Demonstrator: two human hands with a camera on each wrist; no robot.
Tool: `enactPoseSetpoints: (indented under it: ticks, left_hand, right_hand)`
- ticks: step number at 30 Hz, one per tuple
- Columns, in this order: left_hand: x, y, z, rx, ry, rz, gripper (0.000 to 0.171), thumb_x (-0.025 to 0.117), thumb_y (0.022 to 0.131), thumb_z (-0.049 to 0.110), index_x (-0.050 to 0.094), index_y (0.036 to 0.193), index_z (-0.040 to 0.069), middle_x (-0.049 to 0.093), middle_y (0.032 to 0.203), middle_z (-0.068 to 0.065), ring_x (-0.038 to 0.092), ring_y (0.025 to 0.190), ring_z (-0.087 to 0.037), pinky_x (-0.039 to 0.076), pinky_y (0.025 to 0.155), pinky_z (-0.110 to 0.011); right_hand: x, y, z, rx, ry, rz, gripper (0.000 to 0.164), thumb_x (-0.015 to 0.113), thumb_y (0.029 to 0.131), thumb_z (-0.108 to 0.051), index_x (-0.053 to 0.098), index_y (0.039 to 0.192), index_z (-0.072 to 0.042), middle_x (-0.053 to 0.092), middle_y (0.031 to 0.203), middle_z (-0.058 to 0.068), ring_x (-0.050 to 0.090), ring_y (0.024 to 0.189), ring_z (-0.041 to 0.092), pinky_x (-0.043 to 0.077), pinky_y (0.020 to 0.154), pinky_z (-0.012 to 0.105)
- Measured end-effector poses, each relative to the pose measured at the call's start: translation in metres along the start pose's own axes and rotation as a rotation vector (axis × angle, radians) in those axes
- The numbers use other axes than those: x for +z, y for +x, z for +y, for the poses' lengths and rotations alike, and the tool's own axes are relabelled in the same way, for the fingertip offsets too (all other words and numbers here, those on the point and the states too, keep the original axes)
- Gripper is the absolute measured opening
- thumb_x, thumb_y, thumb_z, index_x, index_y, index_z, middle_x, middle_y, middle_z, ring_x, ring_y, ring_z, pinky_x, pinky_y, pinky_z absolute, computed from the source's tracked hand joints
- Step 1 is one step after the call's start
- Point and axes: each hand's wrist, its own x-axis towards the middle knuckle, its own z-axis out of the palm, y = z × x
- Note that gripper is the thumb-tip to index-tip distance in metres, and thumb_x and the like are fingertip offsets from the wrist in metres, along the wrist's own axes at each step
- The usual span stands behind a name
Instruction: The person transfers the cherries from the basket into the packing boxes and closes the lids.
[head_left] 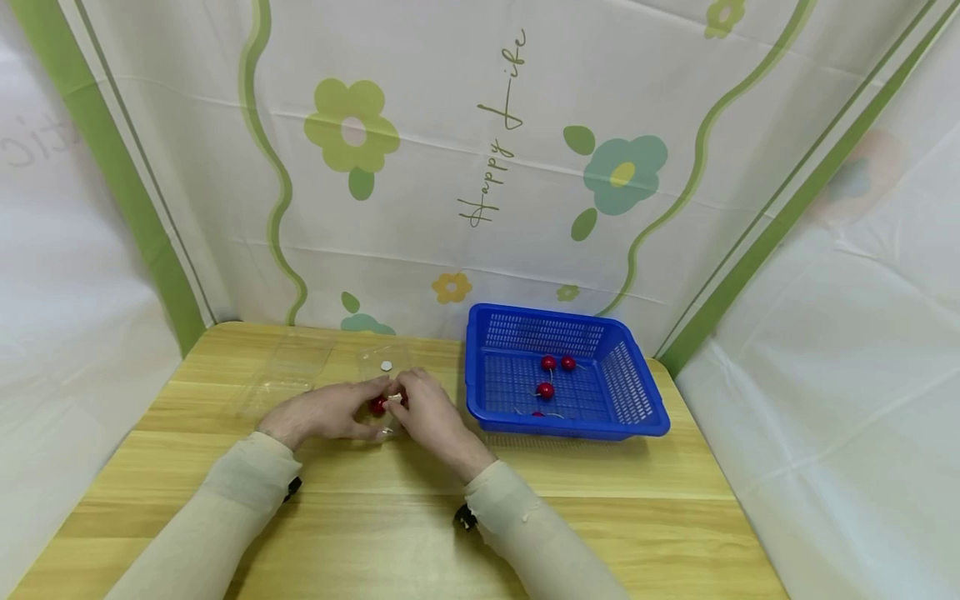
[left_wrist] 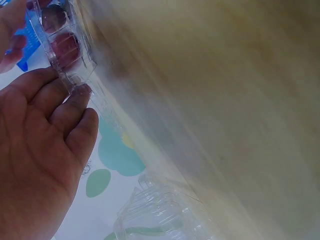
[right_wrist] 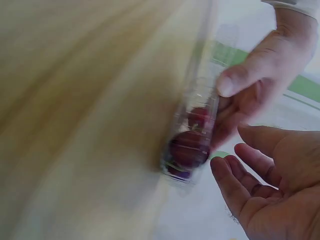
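A small clear plastic box (head_left: 393,423) with red cherries (head_left: 378,406) in it stands on the table between the hands. The left hand (head_left: 326,412) holds this box from the left, its thumb at the near edge and its fingers at the far side. From the right, the right hand (head_left: 431,421) reaches over the box. In the right wrist view the right hand (right_wrist: 275,175) has its thumb and fingers apart, with nothing seen between them. Through the box wall, dark red cherries (right_wrist: 189,149) show.
A blue plastic basket (head_left: 570,429) at the right holds several cherries with stems (head_left: 546,390). Another clear plastic container (head_left: 277,387) lies left of the left hand. A printed curtain (head_left: 420,208) hangs behind the wooden table (head_left: 360,525).
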Motion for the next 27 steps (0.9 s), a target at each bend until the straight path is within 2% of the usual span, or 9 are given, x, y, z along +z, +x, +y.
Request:
enactPoseSetpoints:
  ticks: [2, 5, 9, 18, 27]
  left_hand:
    - [-0.001, 0.0, 0.0, -0.003, 0.003, -0.001, 0.098, 0.09, 0.106, 0.039, 0.041, 0.18, -0.001, 0.051, 0.181, -0.03, 0.059, 0.16, -0.055, 0.051, 0.133, -0.073]
    - [-0.001, 0.0, 0.0, -0.008, 0.008, -0.005, 0.098, 0.09, 0.105, 0.04, 0.041, 0.18, 0.0, 0.049, 0.183, -0.028, 0.057, 0.162, -0.056, 0.049, 0.134, -0.073]
    - [-0.001, -0.001, 0.0, -0.014, 0.005, -0.009, 0.098, 0.089, 0.106, 0.041, 0.041, 0.18, 0.0, 0.046, 0.184, -0.028, 0.054, 0.164, -0.057, 0.046, 0.136, -0.074]
    - [-0.001, -0.002, 0.0, -0.023, -0.001, -0.018, 0.097, 0.089, 0.106, 0.041, 0.042, 0.18, 0.0, 0.044, 0.186, -0.027, 0.05, 0.167, -0.057, 0.044, 0.138, -0.075]
    - [0.001, 0.0, -0.001, -0.023, 0.006, -0.019, 0.097, 0.09, 0.105, 0.038, 0.042, 0.179, -0.001, 0.04, 0.188, -0.027, 0.047, 0.169, -0.057, 0.042, 0.14, -0.074]
  right_hand:
    - [-0.007, 0.0, -0.003, 0.005, 0.009, 0.001, 0.009, 0.08, 0.114, -0.015, 0.079, 0.12, -0.008, 0.078, 0.124, 0.009, 0.079, 0.109, 0.018, 0.066, 0.086, 0.018]
    - [-0.018, -0.001, -0.007, 0.004, 0.008, 0.014, 0.011, 0.078, 0.115, -0.016, 0.079, 0.123, -0.008, 0.079, 0.128, 0.009, 0.082, 0.118, 0.024, 0.071, 0.094, 0.024]
    - [-0.034, -0.003, -0.009, -0.011, -0.008, 0.041, 0.014, 0.079, 0.114, -0.017, 0.079, 0.124, -0.007, 0.08, 0.13, 0.011, 0.081, 0.119, 0.026, 0.072, 0.096, 0.027]
    - [-0.062, -0.007, -0.002, -0.035, 0.031, 0.098, 0.017, 0.08, 0.113, -0.015, 0.079, 0.126, -0.003, 0.079, 0.133, 0.013, 0.08, 0.124, 0.031, 0.074, 0.101, 0.035]
    - [-0.082, -0.012, 0.016, 0.002, 0.041, 0.125, 0.021, 0.08, 0.114, -0.015, 0.08, 0.13, -0.002, 0.078, 0.131, 0.014, 0.078, 0.125, 0.032, 0.074, 0.103, 0.04]
